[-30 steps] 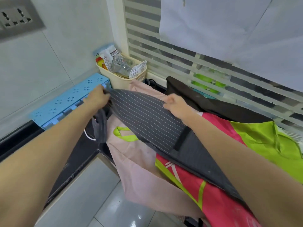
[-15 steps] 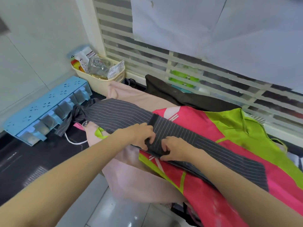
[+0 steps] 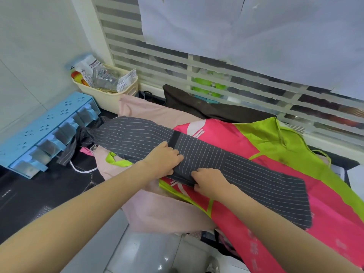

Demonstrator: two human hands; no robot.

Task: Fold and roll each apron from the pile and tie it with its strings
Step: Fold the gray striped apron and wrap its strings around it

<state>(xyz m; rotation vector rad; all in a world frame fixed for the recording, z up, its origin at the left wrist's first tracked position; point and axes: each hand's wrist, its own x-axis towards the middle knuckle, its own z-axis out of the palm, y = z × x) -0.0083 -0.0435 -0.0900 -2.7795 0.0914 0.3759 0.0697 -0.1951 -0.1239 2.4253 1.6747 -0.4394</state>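
A dark table (image 3: 29, 194) carries a heap of aprons: a pink and lime apron (image 3: 275, 154) and a pale pink apron (image 3: 157, 209) lie beneath, the latter hanging over the table's edge. Across them stretches the grey pinstriped apron (image 3: 246, 178), folded into a long band, its strings (image 3: 72, 148) trailing toward a blue organiser (image 3: 45, 131). A cream basket (image 3: 110, 95) stands behind. The left hand (image 3: 163, 160) grips the band's folded middle with curled fingers; the right hand (image 3: 208, 180) pinches its near edge just beside.
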